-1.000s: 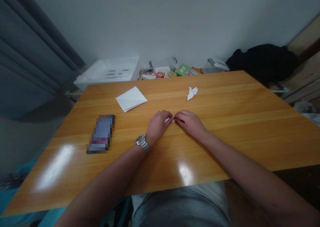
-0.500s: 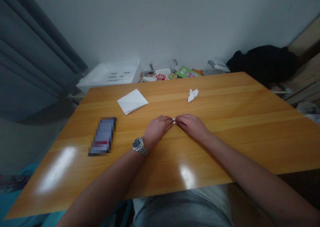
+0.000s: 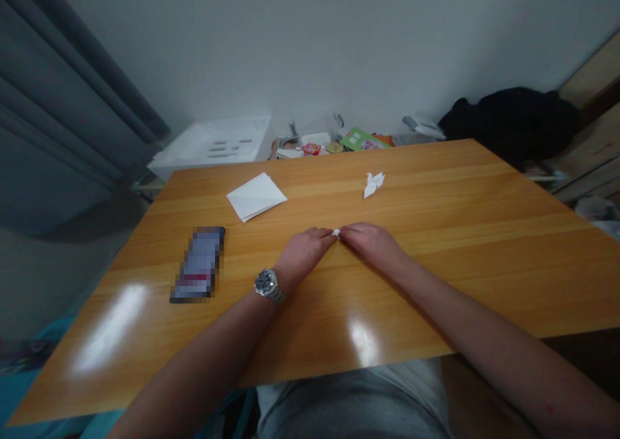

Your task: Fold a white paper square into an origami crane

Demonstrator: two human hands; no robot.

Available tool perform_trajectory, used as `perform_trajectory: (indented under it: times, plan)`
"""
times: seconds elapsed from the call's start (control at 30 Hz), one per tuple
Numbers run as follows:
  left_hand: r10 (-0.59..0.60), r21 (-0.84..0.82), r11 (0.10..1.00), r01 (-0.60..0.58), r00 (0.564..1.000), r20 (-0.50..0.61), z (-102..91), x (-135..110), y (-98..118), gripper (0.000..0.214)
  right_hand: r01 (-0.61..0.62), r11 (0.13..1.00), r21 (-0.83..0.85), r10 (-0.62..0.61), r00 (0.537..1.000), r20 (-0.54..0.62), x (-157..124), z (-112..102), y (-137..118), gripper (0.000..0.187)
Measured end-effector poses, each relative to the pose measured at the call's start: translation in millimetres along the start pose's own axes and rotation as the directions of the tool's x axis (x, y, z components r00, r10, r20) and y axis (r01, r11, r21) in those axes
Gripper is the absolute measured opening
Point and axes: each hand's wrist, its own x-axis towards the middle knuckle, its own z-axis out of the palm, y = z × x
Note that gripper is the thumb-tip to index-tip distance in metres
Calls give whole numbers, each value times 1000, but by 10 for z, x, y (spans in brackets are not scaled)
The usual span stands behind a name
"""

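Observation:
My left hand (image 3: 304, 254) and my right hand (image 3: 372, 243) meet fingertip to fingertip at the middle of the wooden table (image 3: 436, 258). Between the fingertips a small piece of folded white paper (image 3: 335, 233) shows, mostly hidden under the fingers. Both hands lie low on the table with fingers pinched on the paper. A silver watch (image 3: 267, 284) sits on my left wrist. A finished white paper crane (image 3: 372, 184) lies farther back, to the right of my hands.
A stack of white square paper (image 3: 256, 196) lies at the back left. A phone (image 3: 198, 264) rests left of my left hand. Behind the table are a white box (image 3: 213, 143), small packets (image 3: 334, 143) and dark clothing (image 3: 508, 119).
My hands have flattened and pressed closer to the table; less of the white paper shows between them. My left wrist has turned so the watch face shows.

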Motion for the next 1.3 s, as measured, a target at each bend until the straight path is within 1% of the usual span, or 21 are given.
perform_trajectory:
  times: [0.1,0.3,0.43,0.53,0.63,0.7,0.8,0.87,0.97,1.03,1.17,1.3]
  plan:
    - [5,31,1000,-6,1000,24,1,-27,16,31,-1,1000,26,2,1000,-4,-7,12,8,22]
    - [-6,128,992,-3,997,70,-8,-63,115,35,23,999,-45,-21,999,26,-17,-3,-18,24]
    - [-7,143,990,-8,994,106,-47,-75,188,39,18,999,-43,-17,1000,25,-18,-1,-46,26]
    - [-13,139,990,-1,995,103,-51,-90,211,41,13,1000,-21,-13,1000,-5,-34,33,-31,27]
    - [0,120,993,-9,997,78,-41,-111,214,42,40,999,6,-40,999,-21,-68,53,-10,26]
    - [10,113,993,-17,998,64,-36,-129,212,43,42,999,-2,-42,999,-13,-96,36,-11,28]
    - [30,105,994,-34,999,43,-23,-174,186,44,35,998,-44,-34,999,34,-139,-24,-25,34]
    - [45,95,994,-48,998,37,-2,-220,140,47,27,999,-35,-25,998,59,-164,-61,-23,37]
    - [92,91,991,-96,995,40,36,-299,49,51,3,1000,-5,-2,998,62,-199,-83,5,39]
    - [111,89,989,-114,993,41,48,-338,6,51,10,1000,-7,-9,998,65,-220,-79,29,39]
    - [61,52,997,-62,998,18,13,-366,19,47,-6,1000,-10,6,997,79,-261,-74,69,41]
    - [14,16,1000,-15,999,43,-45,-363,81,49,6,999,33,-9,995,101,-284,-110,103,42]
